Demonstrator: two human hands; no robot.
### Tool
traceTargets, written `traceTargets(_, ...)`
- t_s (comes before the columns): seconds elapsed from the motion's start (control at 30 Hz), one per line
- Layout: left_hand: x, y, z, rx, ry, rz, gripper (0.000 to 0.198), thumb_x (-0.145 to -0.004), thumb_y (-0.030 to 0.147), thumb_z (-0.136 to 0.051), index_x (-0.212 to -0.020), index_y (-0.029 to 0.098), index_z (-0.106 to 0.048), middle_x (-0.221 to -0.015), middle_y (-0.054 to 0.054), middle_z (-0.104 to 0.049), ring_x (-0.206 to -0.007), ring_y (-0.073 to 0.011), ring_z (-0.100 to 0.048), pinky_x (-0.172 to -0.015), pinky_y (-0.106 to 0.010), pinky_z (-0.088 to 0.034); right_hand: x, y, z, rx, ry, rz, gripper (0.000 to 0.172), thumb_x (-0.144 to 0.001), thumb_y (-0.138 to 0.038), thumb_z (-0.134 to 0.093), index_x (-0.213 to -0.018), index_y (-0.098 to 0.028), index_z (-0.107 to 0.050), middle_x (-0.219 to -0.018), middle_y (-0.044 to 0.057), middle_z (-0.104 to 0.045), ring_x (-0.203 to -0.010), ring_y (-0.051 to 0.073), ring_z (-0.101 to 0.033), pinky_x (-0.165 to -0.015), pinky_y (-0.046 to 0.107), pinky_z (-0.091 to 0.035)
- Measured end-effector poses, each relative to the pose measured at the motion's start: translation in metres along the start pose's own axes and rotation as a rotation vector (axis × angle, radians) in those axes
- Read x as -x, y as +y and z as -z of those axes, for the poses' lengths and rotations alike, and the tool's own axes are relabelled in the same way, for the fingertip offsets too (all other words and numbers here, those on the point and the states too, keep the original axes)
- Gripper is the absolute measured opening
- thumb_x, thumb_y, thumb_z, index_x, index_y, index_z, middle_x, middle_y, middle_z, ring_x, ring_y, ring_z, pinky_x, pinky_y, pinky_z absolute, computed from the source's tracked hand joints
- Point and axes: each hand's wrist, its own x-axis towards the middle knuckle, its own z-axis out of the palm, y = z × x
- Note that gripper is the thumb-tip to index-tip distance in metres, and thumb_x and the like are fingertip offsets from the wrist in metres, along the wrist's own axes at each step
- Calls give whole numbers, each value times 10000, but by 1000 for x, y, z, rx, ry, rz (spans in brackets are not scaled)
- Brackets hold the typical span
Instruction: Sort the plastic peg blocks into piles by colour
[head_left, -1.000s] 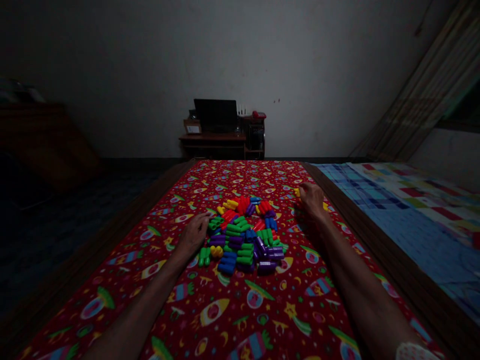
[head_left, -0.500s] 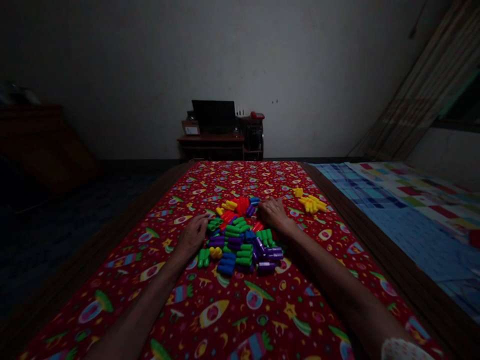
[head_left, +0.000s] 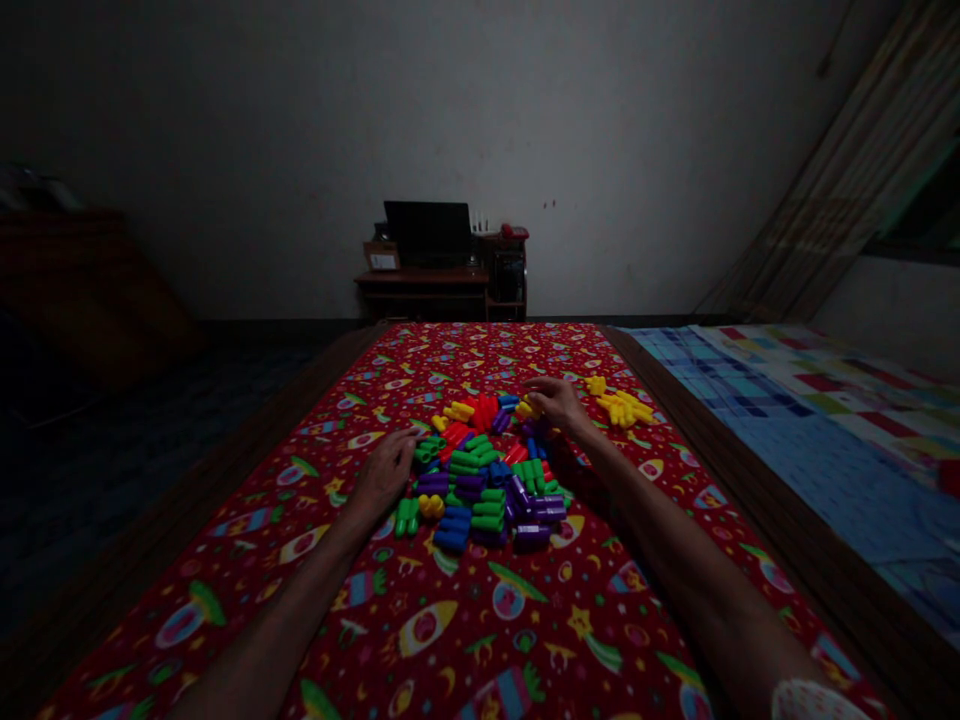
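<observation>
A heap of plastic building pieces (head_left: 484, 475) in green, purple, blue, red and yellow lies on a red patterned cloth (head_left: 465, 620). My left hand (head_left: 386, 470) rests at the heap's left edge, fingers curled against green pieces. My right hand (head_left: 555, 402) is raised over the heap's far right side, fingers pinched on a yellow piece (head_left: 523, 409). A small separate cluster of yellow pieces (head_left: 621, 405) lies to the right of that hand.
The cloth covers a wooden-edged surface (head_left: 675, 390). A checked blue and multicoloured cover (head_left: 810, 420) lies to the right. A dark desk with a monitor (head_left: 442, 255) stands against the far wall. A curtain (head_left: 847, 190) hangs at the right.
My right hand left the yellow cluster at the right, reached into the heap, and now lifts with a yellow piece. My left hand has stayed in place.
</observation>
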Motion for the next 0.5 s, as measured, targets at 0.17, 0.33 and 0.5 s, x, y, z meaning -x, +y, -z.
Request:
traceTargets(0.17,1,1,1,4,-5,2,533,-894,476,-282,-1005,160,-697,-1211,-121,-642,-1120,-243,-580,-1021,-406,-434,1,-5,3,-274,92,93,240,-719,-267,-556,-897,-170,-685,-874,45,-731,-808,166,-670,-722,281,-526)
traceTargets(0.33,1,2,1,14,0,2,515,-890,467,-295,-990,164,-699,-1206,-120,-645,-1115,-250,-583,-1017,-414,-438,4,-7,3,-409,72,71,276,-685,-324,-593,-907,-178,-668,-915,51,-728,-842,175,-666,-729,291,-529)
traceTargets(0.5,1,3,2,31,42,-11,475,-900,444,-300,-992,186,-688,-1172,-98,-665,-1093,-237,-595,-1013,-408,-443,12,-6,-19,-519,-46,25,320,-661,-332,-627,-944,-186,-660,-942,63,-732,-789,174,-669,-700,293,-533)
